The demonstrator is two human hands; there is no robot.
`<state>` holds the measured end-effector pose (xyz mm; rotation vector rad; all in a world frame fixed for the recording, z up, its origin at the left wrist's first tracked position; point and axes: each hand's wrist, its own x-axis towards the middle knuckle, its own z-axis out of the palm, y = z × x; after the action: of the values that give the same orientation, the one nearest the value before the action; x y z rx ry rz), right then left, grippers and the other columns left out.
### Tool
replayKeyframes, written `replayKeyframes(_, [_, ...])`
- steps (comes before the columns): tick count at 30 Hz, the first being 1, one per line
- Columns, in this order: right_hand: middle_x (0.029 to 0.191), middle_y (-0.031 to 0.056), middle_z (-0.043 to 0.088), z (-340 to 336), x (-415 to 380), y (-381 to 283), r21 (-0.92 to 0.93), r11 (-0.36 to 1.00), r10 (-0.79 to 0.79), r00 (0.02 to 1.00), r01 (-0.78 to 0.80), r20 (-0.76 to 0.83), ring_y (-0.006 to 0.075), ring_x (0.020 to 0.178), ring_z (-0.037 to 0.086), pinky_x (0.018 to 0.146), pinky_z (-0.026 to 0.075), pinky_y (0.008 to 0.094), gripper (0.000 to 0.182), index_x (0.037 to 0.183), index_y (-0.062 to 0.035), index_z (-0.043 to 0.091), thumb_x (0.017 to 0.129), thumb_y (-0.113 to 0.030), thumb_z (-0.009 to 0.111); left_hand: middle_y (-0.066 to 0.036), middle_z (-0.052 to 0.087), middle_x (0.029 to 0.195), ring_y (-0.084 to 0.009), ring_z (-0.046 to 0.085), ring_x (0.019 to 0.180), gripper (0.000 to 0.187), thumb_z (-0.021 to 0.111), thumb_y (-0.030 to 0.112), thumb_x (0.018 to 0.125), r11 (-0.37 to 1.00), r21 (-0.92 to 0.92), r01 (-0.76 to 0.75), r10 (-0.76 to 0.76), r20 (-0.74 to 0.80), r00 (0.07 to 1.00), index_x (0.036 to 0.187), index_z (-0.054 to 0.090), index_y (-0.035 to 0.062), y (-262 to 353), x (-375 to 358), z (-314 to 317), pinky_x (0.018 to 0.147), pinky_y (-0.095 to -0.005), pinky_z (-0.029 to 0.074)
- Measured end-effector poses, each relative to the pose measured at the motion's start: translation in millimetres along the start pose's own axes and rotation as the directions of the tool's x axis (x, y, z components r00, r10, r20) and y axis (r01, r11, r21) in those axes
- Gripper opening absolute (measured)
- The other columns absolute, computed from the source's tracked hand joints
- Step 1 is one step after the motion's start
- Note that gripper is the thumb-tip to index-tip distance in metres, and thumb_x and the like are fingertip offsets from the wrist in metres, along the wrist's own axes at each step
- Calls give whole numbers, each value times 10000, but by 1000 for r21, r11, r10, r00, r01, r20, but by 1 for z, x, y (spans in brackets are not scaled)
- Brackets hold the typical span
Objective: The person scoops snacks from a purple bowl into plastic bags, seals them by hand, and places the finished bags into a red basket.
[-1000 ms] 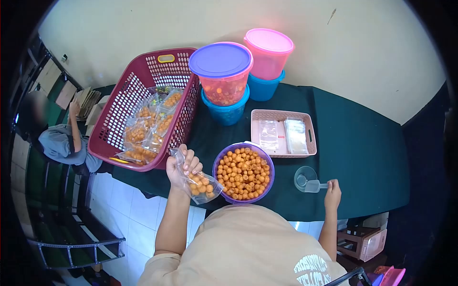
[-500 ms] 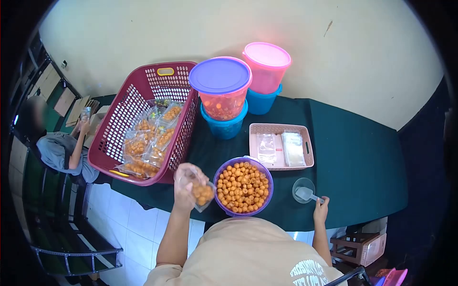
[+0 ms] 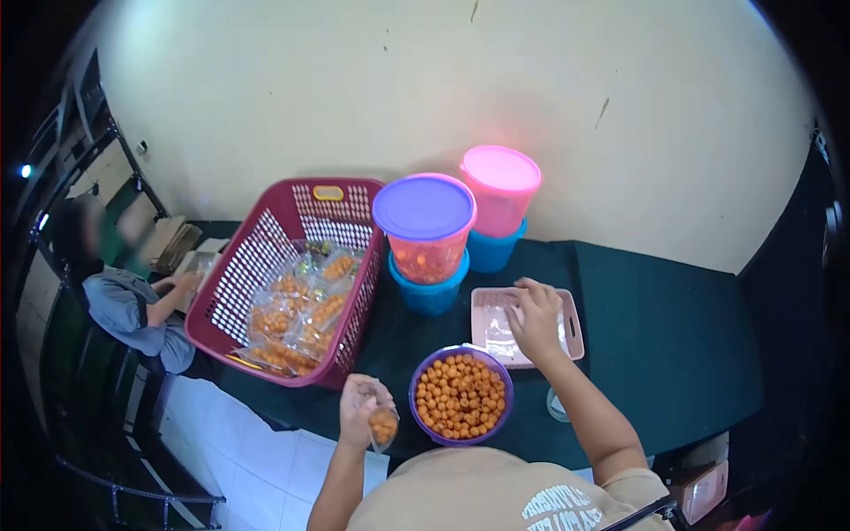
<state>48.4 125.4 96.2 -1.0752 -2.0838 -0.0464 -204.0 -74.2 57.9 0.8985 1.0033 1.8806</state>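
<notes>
A clear plastic bag [image 3: 383, 427] with orange balls in its lower part is gripped in my left hand [image 3: 358, 410], left of the purple bowl. The purple bowl [image 3: 508, 405] holds many orange ball-shaped snacks [image 3: 459, 395]. Over the pink tray [image 3: 575, 354] hangs my right hand [image 3: 537, 320], its fingers apart and nothing seen in them. Clear plastic packets [image 3: 501, 332] lie in that tray, partly covered by the hand. My right forearm partly hides a small clear cup [image 3: 557, 406].
A maroon basket [image 3: 354, 334] with filled bags stands at the left. Behind the bowl are tubs with a purple lid [image 3: 424, 208] and a pink lid [image 3: 501, 168]. Another person [image 3: 133, 305] is at the far left. Dark green cloth [image 3: 664, 345] covers the table.
My right hand has let go of the scoop at the cup and moved up and left over the pink tray. The bag stays in my left hand. The view has tilted upward.
</notes>
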Motion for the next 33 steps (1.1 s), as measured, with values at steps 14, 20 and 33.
replayKeyframes(14, [1076,-18,613,94,136,-39,-100,938,-341,936,332,-93,202,1039,535,978,300,523,219,981,-149,635,775,-197,692,-86,573,820,-154,582,749,371,689,248,829,994,32,102,-101,-33,994,1071,488,51,0,-54,-64,682,-278,515])
replayKeyframes(20, [1009,-22,635,57,86,-50,-27,887,-461,880,461,-112,195,1017,551,996,291,524,155,924,-138,642,776,-174,677,-102,590,878,-176,605,827,341,673,192,839,989,21,147,-145,-62,987,1086,487,49,-4,-51,-58,757,-320,527])
replayKeyframes(33, [1027,-26,632,-19,-134,-11,247,839,-543,729,484,417,157,1007,573,995,336,531,190,924,-127,636,735,-135,627,-89,579,911,-169,592,857,321,641,208,868,982,167,89,-68,-128,989,1096,467,63,-13,-14,-23,799,-311,497])
